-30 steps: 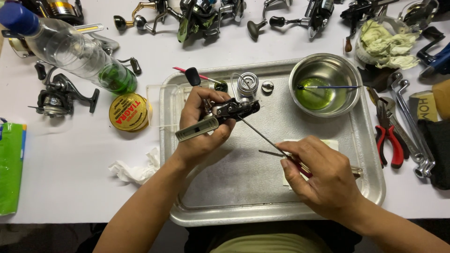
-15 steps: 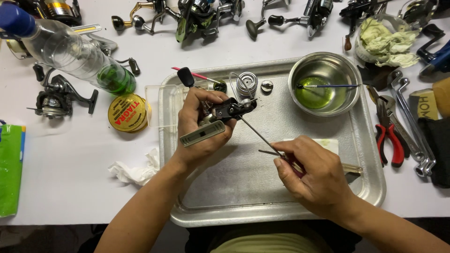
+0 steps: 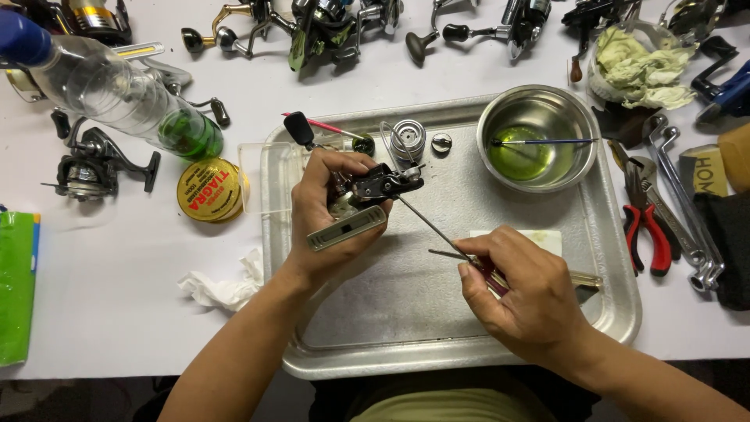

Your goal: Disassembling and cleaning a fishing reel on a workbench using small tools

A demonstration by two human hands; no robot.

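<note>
The right hand (image 3: 531,293) hides most of the screwdriver handle (image 3: 494,279); green box (image 3: 16,285) cut off at the left edge, far reels (image 3: 328,19) clipped up top.

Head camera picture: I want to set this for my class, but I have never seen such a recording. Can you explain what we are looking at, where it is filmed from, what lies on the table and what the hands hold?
There is no machine here: a person works with bare hands, filmed by a camera worn on the head, looking down. The left hand holds a small fishing reel body above a metal tray. The right hand holds a thin screwdriver whose tip meets the reel. On the tray stand a steel bowl with green liquid and a silver spool. Around it on the white table lie other reels, a clear bottle, a yellow tin, red-handled pliers and crumpled tissue.
</note>
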